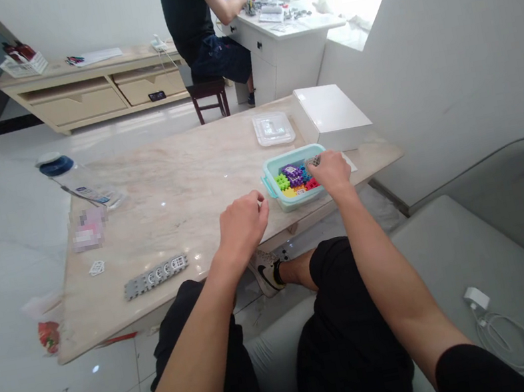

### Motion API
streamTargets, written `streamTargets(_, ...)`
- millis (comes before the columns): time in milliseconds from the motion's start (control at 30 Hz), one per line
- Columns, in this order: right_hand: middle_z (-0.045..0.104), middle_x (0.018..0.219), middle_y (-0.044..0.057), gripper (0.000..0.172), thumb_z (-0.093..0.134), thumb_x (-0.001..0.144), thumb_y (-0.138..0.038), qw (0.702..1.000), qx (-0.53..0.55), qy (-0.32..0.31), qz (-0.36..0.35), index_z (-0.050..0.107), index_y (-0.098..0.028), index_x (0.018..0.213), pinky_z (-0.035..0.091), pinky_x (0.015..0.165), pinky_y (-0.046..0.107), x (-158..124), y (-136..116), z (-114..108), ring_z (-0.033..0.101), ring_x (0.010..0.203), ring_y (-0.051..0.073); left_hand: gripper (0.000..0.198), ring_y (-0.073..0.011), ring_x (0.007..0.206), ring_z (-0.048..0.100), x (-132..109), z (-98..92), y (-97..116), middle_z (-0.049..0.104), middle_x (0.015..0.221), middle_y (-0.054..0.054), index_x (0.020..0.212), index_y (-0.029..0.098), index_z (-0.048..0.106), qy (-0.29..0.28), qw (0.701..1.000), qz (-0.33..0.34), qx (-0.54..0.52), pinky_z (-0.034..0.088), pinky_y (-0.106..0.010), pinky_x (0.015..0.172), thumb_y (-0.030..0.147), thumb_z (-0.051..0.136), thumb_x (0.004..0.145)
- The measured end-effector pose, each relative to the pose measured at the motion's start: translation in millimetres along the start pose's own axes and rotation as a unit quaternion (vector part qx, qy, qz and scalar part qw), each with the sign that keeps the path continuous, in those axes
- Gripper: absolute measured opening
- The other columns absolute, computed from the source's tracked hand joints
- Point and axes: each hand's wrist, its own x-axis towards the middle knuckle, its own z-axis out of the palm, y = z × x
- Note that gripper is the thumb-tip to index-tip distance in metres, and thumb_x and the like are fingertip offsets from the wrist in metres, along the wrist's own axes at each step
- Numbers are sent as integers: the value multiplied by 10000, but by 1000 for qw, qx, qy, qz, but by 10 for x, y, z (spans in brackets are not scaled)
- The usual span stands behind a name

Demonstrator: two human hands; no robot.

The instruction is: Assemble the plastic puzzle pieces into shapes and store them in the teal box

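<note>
My right hand (333,171) is closed over the right side of a light-blue plastic box (301,201), pinching a grey toothed building piece (313,162). Green, purple, yellow and red interlocking pieces (293,175) fill the box. Left of it, my left hand (245,220) hovers by the table's front edge with its fingers curled together; whatever may be in them is hidden. A grey strip of joined toothed pieces (156,277), carrying several white shapes, lies at the front left of the table. Behind it is a small white flat piece (97,267).
On the marble-patterned table (176,170) are a clear lid (273,128), a white box (332,109), a water bottle (82,182) and a blurred pink packet (88,228). Across the room a person (193,19) sits at a white desk (286,29). A white charger (477,298) lies on the sofa.
</note>
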Motion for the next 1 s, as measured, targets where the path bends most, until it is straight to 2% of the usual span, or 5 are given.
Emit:
streamTargets(100, 805, 970, 135, 307, 667, 935, -439, 988, 139, 7, -63, 799, -167, 988, 564, 838, 354, -119, -107, -4, 744, 943, 290, 263, -296, 1009, 757, -28, -69, -141, 814, 1096, -106, 1206, 242, 723, 8, 1000, -15, -21, 539, -378, 871, 397, 552, 1080)
streamTargets(300, 726, 721, 46, 361, 719, 832, -511, 890, 346, -205, -212, 766, -154, 811, 474, 642, 278, -537, -822, 381, 656, 703, 203, 512, -299, 1376, 627, -155, -112, -517, 651, 1481, -163, 1502, 219, 523, 61, 997, 33, 16, 525, -379, 1080, 310, 675, 1022)
streamTargets(433, 692, 648, 25, 314, 747, 785, -468, 831, 354, -326, -280, 723, -164, 710, 403, 578, 258, -866, -1339, 638, 597, 627, 166, 625, -340, 1345, 625, -282, -84, -879, 664, 1422, -190, 1467, 183, 516, 38, 995, 26, 89, 530, -421, 1077, 349, 808, 940)
streamTargets(633, 589, 565, -25, 271, 695, 778, -382, 832, 305, -342, -313, 613, -190, 604, 295, 541, 252, -1275, -1863, 926, 517, 597, 134, 357, -331, 1238, 682, -524, -122, -1424, 741, 1251, -150, 1229, 215, 629, 42, 996, -31, 76, 560, -412, 995, 336, 796, 937)
streamTargets(1000, 802, 985, 89, 482, 581, 1010, -594, 758, 406, -393, -326, 791, -165, 1071, 556, 669, 277, -1493, -1771, 1050, 727, 846, 208, 455, -292, 900, 766, -624, -291, -1644, 816, 956, -109, 1031, 194, 781, 46, 987, -82, -131, 537, -332, 761, 590, 837, 812)
